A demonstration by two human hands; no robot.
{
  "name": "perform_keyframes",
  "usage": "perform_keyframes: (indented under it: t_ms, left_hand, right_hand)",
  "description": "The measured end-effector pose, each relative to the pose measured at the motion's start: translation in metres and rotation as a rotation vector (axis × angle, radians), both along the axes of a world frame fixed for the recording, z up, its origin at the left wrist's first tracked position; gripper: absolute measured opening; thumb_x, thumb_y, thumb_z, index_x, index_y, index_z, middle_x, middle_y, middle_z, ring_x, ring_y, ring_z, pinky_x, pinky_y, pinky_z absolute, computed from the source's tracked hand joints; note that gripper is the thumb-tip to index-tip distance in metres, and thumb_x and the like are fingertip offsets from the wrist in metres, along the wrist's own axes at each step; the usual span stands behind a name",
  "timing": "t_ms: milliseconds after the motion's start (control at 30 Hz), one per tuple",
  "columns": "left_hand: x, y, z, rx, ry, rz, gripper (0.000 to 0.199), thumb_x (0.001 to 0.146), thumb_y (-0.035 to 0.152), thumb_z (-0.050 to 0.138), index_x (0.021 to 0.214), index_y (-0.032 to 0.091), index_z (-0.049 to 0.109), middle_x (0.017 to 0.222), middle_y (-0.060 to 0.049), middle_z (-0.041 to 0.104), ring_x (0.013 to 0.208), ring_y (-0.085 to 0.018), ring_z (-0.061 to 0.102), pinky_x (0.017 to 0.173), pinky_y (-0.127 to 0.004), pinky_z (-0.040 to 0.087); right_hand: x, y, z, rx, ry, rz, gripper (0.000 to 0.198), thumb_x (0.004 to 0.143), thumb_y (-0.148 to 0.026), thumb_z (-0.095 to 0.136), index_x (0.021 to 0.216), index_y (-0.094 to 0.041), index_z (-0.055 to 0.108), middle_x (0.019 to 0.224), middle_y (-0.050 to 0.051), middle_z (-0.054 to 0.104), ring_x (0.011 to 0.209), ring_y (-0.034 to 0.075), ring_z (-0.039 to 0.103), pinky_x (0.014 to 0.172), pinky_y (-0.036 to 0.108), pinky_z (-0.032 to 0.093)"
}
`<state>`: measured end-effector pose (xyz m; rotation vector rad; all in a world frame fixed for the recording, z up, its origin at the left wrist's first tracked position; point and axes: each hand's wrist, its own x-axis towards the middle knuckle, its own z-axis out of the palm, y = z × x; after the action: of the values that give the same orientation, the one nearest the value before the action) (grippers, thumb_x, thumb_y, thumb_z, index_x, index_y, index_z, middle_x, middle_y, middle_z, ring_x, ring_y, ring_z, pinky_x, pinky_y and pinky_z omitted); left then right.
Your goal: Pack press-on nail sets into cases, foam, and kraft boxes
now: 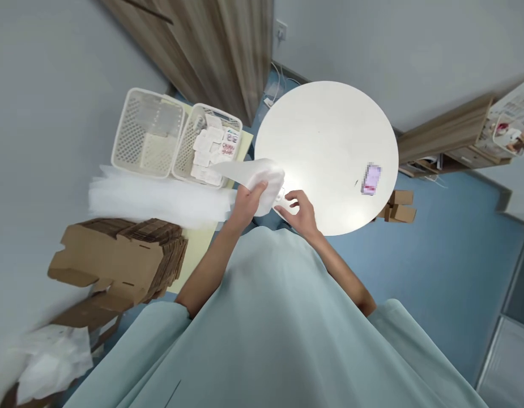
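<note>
My left hand (246,205) is closed on a thin white packing sheet or pouch (271,180), thumb on top, over the near left edge of the round table. The sheet's long flap points left. My right hand (304,215) is beside it, thumb and fingers curled in a pinch. A small white item (281,194) shows at its fingertips, against the sheet's right edge; it is too small and pale to name.
The round white table (325,130) bears a phone-like, blurred purple item (371,179). To the left stand a white basket (148,133) and another basket (240,126) with small white boxes (208,148). Nearer lie stacked white sheets (160,198) and flat brown cartons (113,255).
</note>
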<state>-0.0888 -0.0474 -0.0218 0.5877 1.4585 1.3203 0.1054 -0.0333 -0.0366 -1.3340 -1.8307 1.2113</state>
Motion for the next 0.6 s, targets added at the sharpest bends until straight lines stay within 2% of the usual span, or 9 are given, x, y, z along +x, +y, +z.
perform_keyframes:
  t_ms: [67,133,267,333,400,500,600]
  left_hand:
    - [0.018,0.012,0.005,0.007,0.077,-0.197,0.040,0.093,0.057,0.083,0.115,0.024,0.081,0.105,-0.009,0.081,0.121,-0.036,0.076,0.103,-0.046,0.065]
    - [0.036,0.024,0.010,-0.004,0.124,-0.376,0.038,0.094,0.053,0.082,0.118,0.024,0.082,0.105,-0.008,0.081,0.121,-0.036,0.075,0.103,-0.047,0.064]
    - [0.069,0.045,0.013,-0.030,0.180,-0.700,0.034,0.089,0.046,0.083,0.112,0.021,0.082,0.097,-0.006,0.079,0.105,-0.035,0.077,0.094,-0.045,0.065]
    - [0.084,0.052,0.012,-0.018,0.211,-0.803,0.037,0.086,0.041,0.082,0.117,0.020,0.080,0.099,-0.006,0.079,0.105,-0.035,0.076,0.094,-0.044,0.065]
    - [0.098,0.057,0.012,-0.004,0.239,-0.839,0.051,0.083,0.035,0.081,0.132,0.019,0.076,0.111,-0.008,0.080,0.111,-0.036,0.075,0.098,-0.045,0.064]
    - [0.115,0.059,0.015,0.028,0.258,-0.817,0.080,0.080,0.031,0.082,0.157,0.020,0.062,0.138,-0.012,0.074,0.128,-0.040,0.071,0.106,-0.048,0.063]
    - [0.130,0.058,0.021,0.080,0.233,-0.768,0.096,0.079,0.036,0.089,0.167,0.024,0.052,0.157,-0.014,0.065,0.144,-0.043,0.063,0.116,-0.050,0.059]
  right_hand:
    - [0.023,0.008,0.004,-0.027,0.052,-0.185,0.051,0.093,-0.066,0.082,0.126,-0.029,0.068,0.132,0.012,0.074,0.120,0.029,0.071,0.092,0.044,0.065]
    - [0.046,0.020,0.006,-0.079,0.123,-0.271,0.059,0.092,-0.069,0.082,0.134,-0.029,0.069,0.139,0.012,0.074,0.126,0.029,0.071,0.097,0.044,0.065]
    - [0.083,0.041,0.004,-0.228,0.255,-0.272,0.054,0.095,-0.077,0.075,0.114,-0.027,0.077,0.117,0.007,0.081,0.112,0.026,0.075,0.099,0.043,0.064]
    - [0.098,0.047,0.000,-0.262,0.309,-0.287,0.054,0.094,-0.078,0.075,0.106,-0.025,0.077,0.109,0.005,0.081,0.105,0.025,0.076,0.095,0.041,0.065]
    - [0.111,0.049,-0.003,-0.257,0.354,-0.320,0.055,0.093,-0.078,0.076,0.111,-0.026,0.076,0.111,0.005,0.081,0.106,0.025,0.076,0.094,0.040,0.065]
    - [0.128,0.050,-0.006,-0.220,0.410,-0.331,0.059,0.095,-0.076,0.076,0.128,-0.028,0.072,0.125,0.007,0.079,0.117,0.026,0.076,0.100,0.041,0.065]
    - [0.143,0.053,-0.006,-0.181,0.440,-0.285,0.058,0.098,-0.074,0.074,0.135,-0.029,0.071,0.131,0.008,0.078,0.122,0.027,0.075,0.101,0.041,0.065]
